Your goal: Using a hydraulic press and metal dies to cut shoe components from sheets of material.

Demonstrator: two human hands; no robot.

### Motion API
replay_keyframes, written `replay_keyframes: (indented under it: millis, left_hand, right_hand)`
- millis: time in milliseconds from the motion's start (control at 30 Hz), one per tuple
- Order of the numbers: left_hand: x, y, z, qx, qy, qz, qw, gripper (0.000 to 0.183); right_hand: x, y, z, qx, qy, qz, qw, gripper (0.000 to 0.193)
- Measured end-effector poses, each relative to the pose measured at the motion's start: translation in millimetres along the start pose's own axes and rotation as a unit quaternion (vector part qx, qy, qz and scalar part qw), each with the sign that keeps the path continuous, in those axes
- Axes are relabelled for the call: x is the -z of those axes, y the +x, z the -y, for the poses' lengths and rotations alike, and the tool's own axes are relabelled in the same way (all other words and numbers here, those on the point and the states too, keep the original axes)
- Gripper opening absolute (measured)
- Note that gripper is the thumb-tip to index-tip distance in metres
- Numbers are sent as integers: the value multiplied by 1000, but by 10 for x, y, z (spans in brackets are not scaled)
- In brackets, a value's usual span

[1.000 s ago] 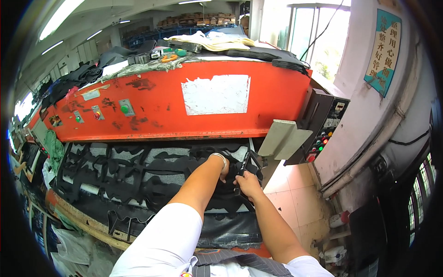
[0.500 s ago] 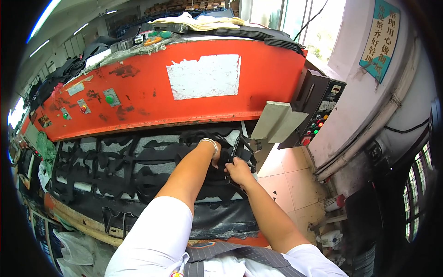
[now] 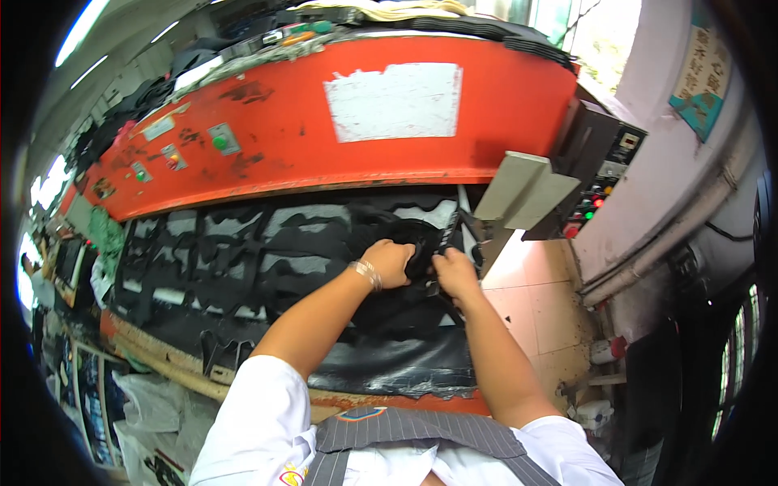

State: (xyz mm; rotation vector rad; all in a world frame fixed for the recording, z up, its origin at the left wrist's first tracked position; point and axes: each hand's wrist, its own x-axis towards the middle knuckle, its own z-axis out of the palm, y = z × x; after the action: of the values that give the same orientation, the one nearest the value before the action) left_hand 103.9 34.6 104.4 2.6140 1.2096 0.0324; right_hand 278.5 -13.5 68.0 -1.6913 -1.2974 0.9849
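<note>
My left hand is closed on a bunch of black sheet material at the right end of the press bed. Close beside it, my right hand is closed around a dark strip-like frame with pale marks along its edge, perhaps a cutting die. My fingers hide part of both. Across the bed under and left of my hands lie black cut-out sheet scraps with wavy edges, and the grey surface shows through the gaps.
Behind the bed rises the press's red beam, with buttons at its left. A grey angled plate and a control box stand at the right, beside tiled floor. A bent metal strip rests at the front left edge.
My left hand has turned so its back shows, with black material bunched beside it. My right hand keeps its grip on the dark frame. The view has shifted, so the press sits higher.
</note>
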Motion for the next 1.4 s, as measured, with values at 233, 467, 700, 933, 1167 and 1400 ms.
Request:
replay_keyframes:
  millis: [233, 467, 700, 933, 1167, 1400]
  left_hand:
    - [-144, -1876, 649, 192, -675, -490, 518, 31]
    - [-776, -4116, -9, 94, -662, -739, 85, 31]
    - [-2011, -4908, -1462, 161, -638, -753, 20, 51]
    - [-2127, -5037, -2227, 266, -784, -409, 385, 85]
    - [-2393, -5183, -1955, 252, -776, -228, 532, 91]
    - [-3193, -6983, -1524, 276, -661, -697, -31, 64]
  right_hand:
    - [-160, -289, 174, -41, -342, 37, 938, 39]
    - [471, 15, -703, 164, -318, 83, 930, 42]
    - [1286, 763, -657, 336, -528, 30, 779, 48]
    - [1024, 265, 397, 379, -349, 89, 853, 44]
    - [214, -1329, 1407, 351, -135, 146, 915, 35]
    - [-1552, -3275, 1707, 302, -134, 393, 858, 41]
